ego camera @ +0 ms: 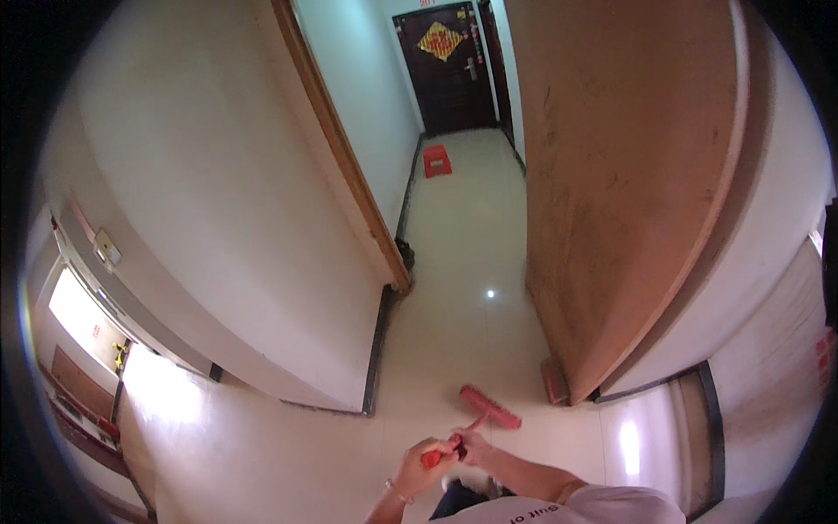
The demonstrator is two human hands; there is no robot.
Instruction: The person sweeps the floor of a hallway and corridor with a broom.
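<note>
Both my hands grip the handle of a long-handled red floor broom or mop; its exact kind cannot be told. My left hand (422,466), with a bracelet at the wrist, closes around the upper end, where an orange-red grip (431,459) sticks out. Just beside it, my right hand (476,450) holds the shaft a little lower. Beyond the hands, the red head (491,407) lies slantwise at the pale tiled floor (458,340), slightly blurred. Most of the shaft is hidden by my hands.
A brown wooden door (622,164) stands open at right, with a reddish block-like object (554,382) at its foot. Left is a white wall corner (314,314) with dark skirting. Along the corridor are a dark object (404,254), a red plastic stool (437,162) and a dark closed door (452,92).
</note>
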